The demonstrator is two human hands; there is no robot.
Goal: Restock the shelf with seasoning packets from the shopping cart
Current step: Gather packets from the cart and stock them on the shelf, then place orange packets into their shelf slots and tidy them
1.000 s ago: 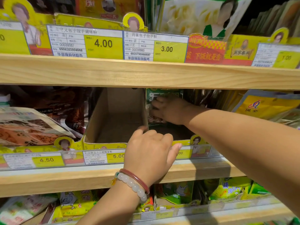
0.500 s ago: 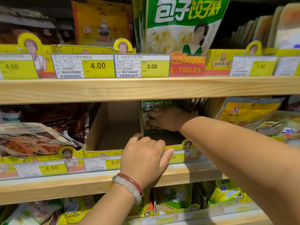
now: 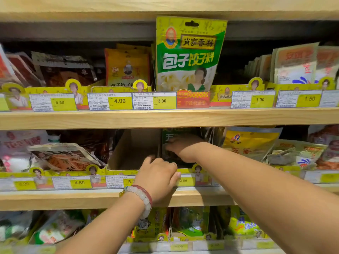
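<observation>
I am pressing my right hand (image 3: 185,148) flat on a dark green packet (image 3: 180,143), likely light and floppy, while my left hand (image 3: 157,177) is curling over the box rim (image 3: 124,170) below.

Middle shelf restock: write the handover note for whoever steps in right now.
Right hand: reaching deep into the middle shelf, pressing on a dark green seasoning packet standing in its box.
Left hand: gripping the front edge of the cardboard boxes, steadying them.
Done: that packet is in its slot.
Left: the cardboard box beside it looks empty. The cart is out of view, so remaining stock is unknown.
</observation>
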